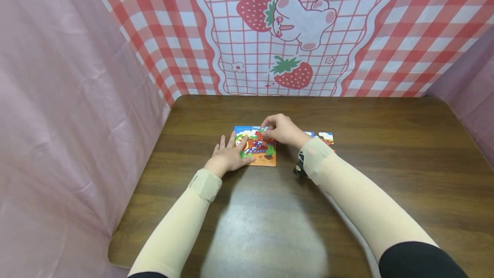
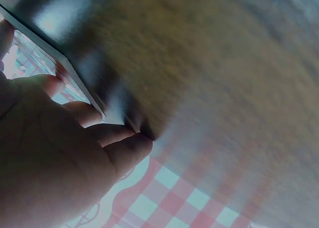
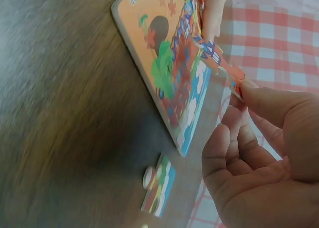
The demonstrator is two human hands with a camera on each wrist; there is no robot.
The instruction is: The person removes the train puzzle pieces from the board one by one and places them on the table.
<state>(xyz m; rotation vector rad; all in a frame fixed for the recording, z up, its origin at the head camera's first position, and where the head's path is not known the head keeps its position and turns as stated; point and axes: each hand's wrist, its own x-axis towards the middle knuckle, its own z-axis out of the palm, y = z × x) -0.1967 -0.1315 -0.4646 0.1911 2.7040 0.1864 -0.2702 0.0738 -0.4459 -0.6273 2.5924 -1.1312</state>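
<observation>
Pinching a puzzle piece (image 3: 227, 68) by the code-printed board (image 3: 167, 63).

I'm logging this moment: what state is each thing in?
Puzzle board: flat on the table, picture up
Left hand: spread, resting on the board
Right hand: fingers pinching a puzzle piece
Puzzle piece: tilted, contact with the board unclear
Loose pieces: lying apart from the board
Checked cloth: hanging
</observation>
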